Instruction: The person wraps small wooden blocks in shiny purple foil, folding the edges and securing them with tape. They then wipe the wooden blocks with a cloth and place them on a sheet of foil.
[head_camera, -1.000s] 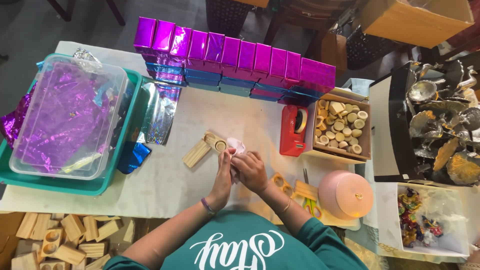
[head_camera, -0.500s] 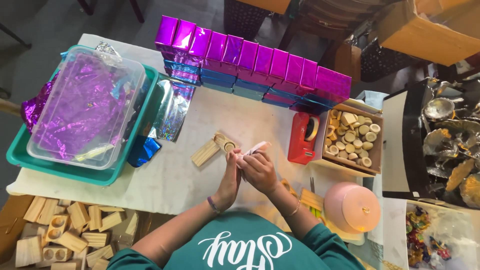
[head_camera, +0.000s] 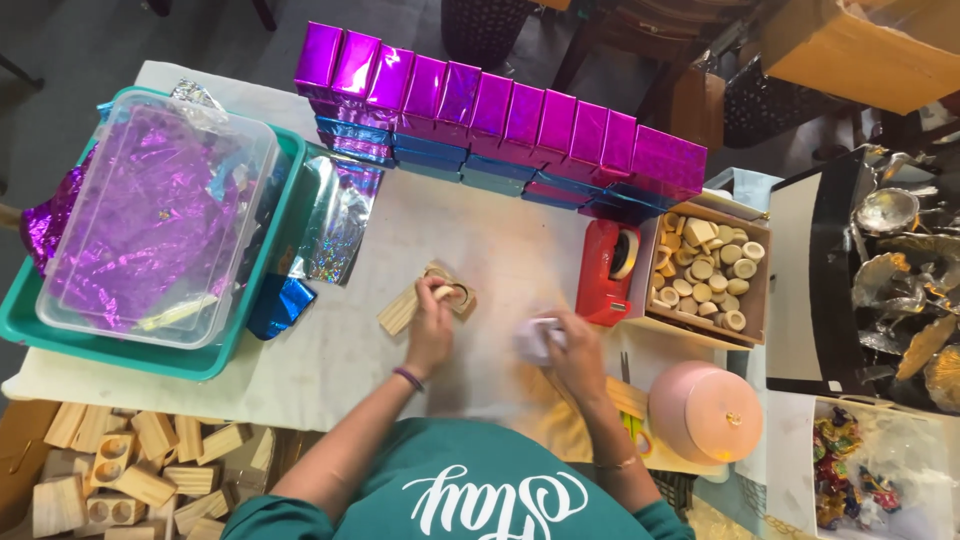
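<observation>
Our fingers (head_camera: 437, 296) on the left hand (head_camera: 430, 330) are curled down onto a wooden block (head_camera: 452, 293) with a round hole in it, pinching a small pale piece at the hole; the piece is mostly covered, so we cannot tell its shape. The fingers of our right hand (head_camera: 578, 350) are closed loosely around a small white wad (head_camera: 534, 338), blurred too much to say what it is.

The block lies on the counter (head_camera: 500, 250), just left of the red tape dispenser (head_camera: 607, 272) and touching a second, plain wooden block (head_camera: 400, 310) on its far side from the dispenser. That makes two blocks at our hands.

Right of the dispenser stands one open wooden box (head_camera: 752, 300) of small round wooden pieces, too many and too small to count. Nearer to us than that box sits one pink round lid (head_camera: 705, 410). Behind the dispenser runs a row of shiny magenta boxes (head_camera: 500, 115), about ten across the top, with lower layers mostly hidden. Far to the left of the dispenser, one clear plastic tub (head_camera: 150, 230) of purple foil sits in a teal tray (head_camera: 20, 325). More wooden blocks (head_camera: 130, 470) lie heaped below the counter edge, cut off by the frame.
</observation>
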